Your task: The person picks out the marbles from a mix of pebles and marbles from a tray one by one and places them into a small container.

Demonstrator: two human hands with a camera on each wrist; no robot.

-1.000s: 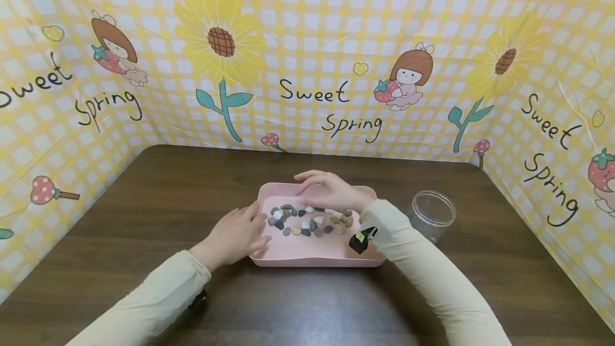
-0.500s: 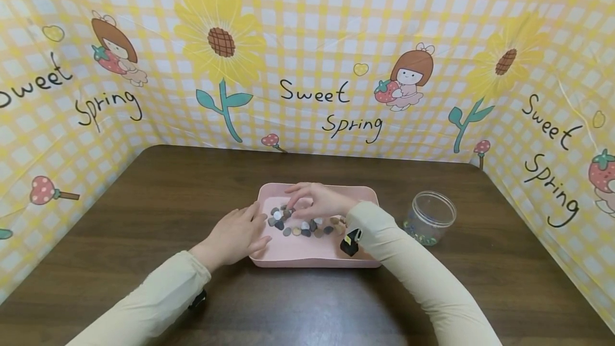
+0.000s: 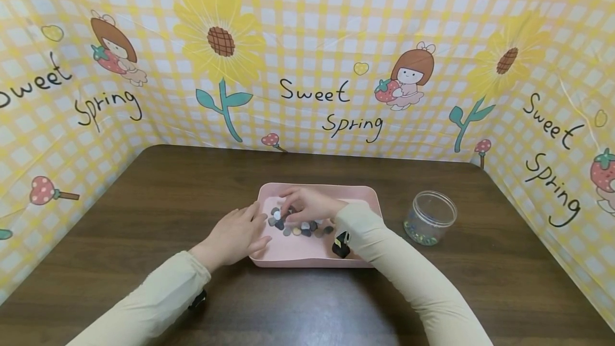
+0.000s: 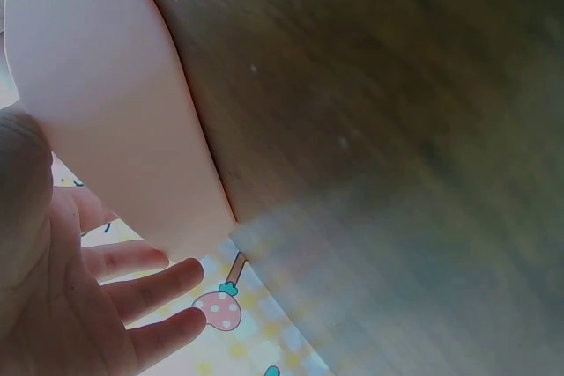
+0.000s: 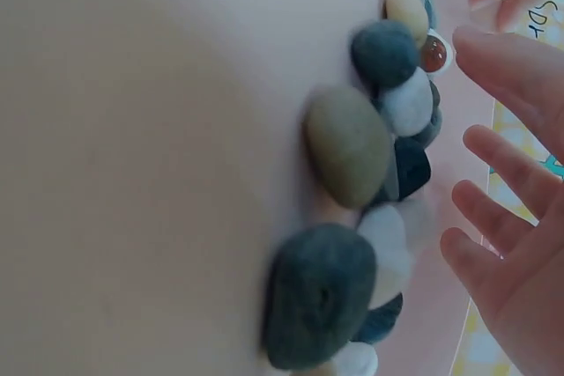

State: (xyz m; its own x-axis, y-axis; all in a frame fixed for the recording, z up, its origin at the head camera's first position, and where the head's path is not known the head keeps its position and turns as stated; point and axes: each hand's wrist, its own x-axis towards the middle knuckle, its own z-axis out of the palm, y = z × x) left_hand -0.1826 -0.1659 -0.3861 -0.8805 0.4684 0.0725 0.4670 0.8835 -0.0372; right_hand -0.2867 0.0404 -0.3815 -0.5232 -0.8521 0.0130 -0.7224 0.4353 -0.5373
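A pink tray [image 3: 288,255] holds several pebbles [image 3: 307,231] in black, grey, white and tan, laid in bands. My left hand [image 3: 235,234] rests at the tray's left edge, fingers extended; the left wrist view shows them spread beside its pink wall. My right hand [image 3: 309,204] reaches down among the pebbles at the left, thumb and index finger bent towards them. In the right wrist view, a fingertip sits close to a small reddish-brown piece with a white edge [image 5: 434,52]. I cannot tell whether the right fingers pinch a pebble.
A clear, lidless jar [image 3: 430,218] with small green and blue pieces at its bottom stands right of the tray. The brown wooden table [image 3: 206,175] is backed on several sides by yellow checked fabric [image 3: 317,41].
My right hand has moved left and lower over the tray, to the left-hand pebbles, uncovering the jar. My left hand has stayed in place.
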